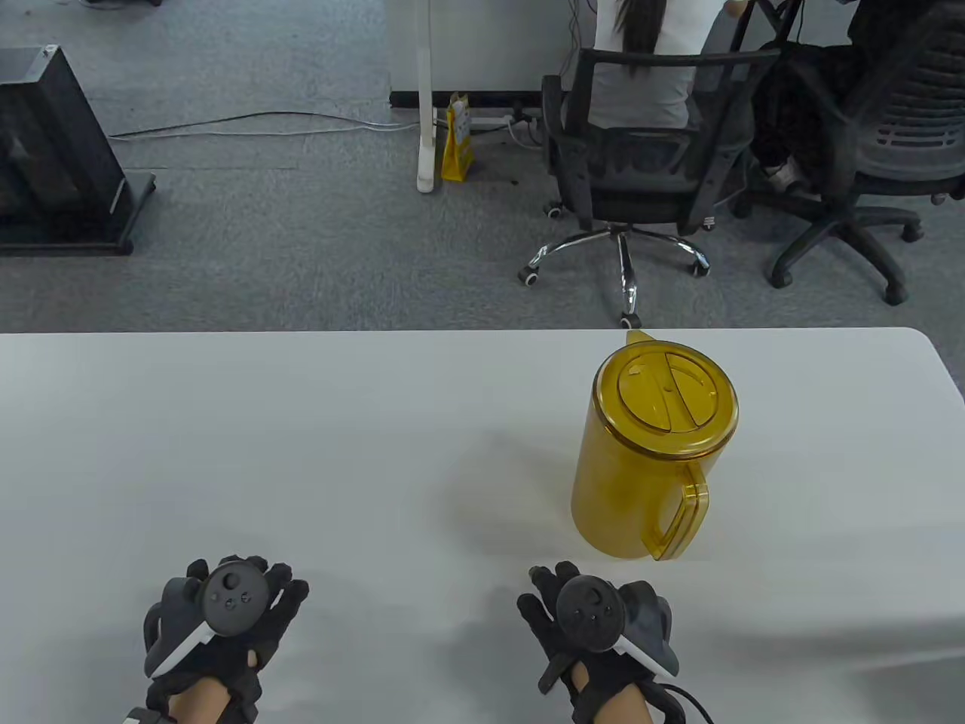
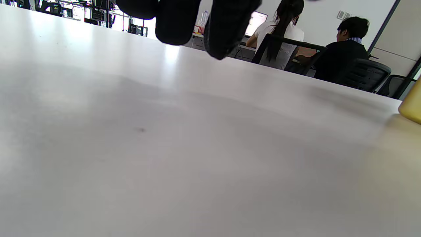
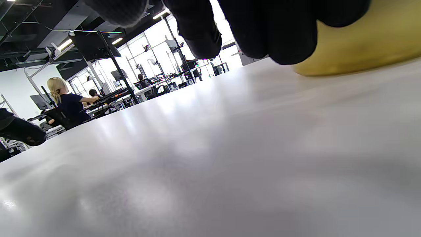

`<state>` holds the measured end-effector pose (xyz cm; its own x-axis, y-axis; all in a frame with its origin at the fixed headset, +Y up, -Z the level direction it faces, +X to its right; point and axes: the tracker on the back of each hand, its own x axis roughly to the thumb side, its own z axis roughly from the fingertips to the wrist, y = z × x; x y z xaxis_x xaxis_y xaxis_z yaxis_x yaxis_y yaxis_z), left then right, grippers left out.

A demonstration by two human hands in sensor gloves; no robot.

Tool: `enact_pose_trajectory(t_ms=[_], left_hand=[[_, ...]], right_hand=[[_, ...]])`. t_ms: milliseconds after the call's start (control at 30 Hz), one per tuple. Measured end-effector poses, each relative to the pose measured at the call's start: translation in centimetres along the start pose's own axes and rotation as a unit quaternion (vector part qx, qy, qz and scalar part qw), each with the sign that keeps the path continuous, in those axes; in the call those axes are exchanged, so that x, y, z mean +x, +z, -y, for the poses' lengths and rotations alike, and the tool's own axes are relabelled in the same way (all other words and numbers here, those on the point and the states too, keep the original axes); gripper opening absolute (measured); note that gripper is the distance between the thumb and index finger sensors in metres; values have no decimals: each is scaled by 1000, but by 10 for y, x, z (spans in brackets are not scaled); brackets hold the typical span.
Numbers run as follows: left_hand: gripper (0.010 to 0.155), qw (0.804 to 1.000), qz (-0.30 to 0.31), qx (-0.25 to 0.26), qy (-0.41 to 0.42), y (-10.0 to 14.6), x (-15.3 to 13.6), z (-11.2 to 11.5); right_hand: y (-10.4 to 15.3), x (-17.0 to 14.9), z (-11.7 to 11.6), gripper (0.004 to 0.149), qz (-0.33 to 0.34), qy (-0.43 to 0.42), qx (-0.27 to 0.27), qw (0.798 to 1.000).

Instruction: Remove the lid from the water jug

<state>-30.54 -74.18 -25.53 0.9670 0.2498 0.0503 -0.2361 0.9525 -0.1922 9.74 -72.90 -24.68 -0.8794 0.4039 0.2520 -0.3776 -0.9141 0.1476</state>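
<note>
A translucent yellow water jug (image 1: 641,483) stands upright on the white table (image 1: 301,452), right of centre, its handle (image 1: 682,520) turned toward me. A round yellow lid (image 1: 666,395) sits on top of it, spout pointing away. My left hand (image 1: 249,584) rests near the front edge at the left, fingers loosely curled and holding nothing. My right hand (image 1: 546,596) rests in front of the jug, slightly left of it and apart from it, also holding nothing. The right wrist view shows the jug's base (image 3: 355,52) behind the dark fingertips (image 3: 289,36). A yellow edge of the jug (image 2: 411,108) shows in the left wrist view.
Beyond the table's far edge stand office chairs (image 1: 641,166) with seated people, a white desk leg (image 1: 426,98) and a yellow bag (image 1: 457,136) on grey carpet. A black stand (image 1: 53,151) is at the far left.
</note>
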Motion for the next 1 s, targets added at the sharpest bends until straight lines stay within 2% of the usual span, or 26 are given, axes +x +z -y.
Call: enact_pose_trajectory(t_ms=[200, 533, 700, 767, 1000], left_hand=[[65, 999, 30, 3, 26, -7, 0, 2], [65, 999, 46, -20, 11, -10, 7, 5], [65, 999, 42, 1, 11, -10, 0, 5], [65, 998, 53, 36, 16, -10, 0, 5], [65, 998, 64, 20, -7, -13, 6, 9]], right_hand=[[3, -1, 2, 65, -8, -5, 0, 1000], [6, 3, 9, 65, 12, -16, -27, 999], [11, 12, 16, 65, 35, -1, -60, 998], [14, 15, 19, 65, 41, 1, -71, 997], [21, 18, 35, 64, 75, 15, -141, 987]])
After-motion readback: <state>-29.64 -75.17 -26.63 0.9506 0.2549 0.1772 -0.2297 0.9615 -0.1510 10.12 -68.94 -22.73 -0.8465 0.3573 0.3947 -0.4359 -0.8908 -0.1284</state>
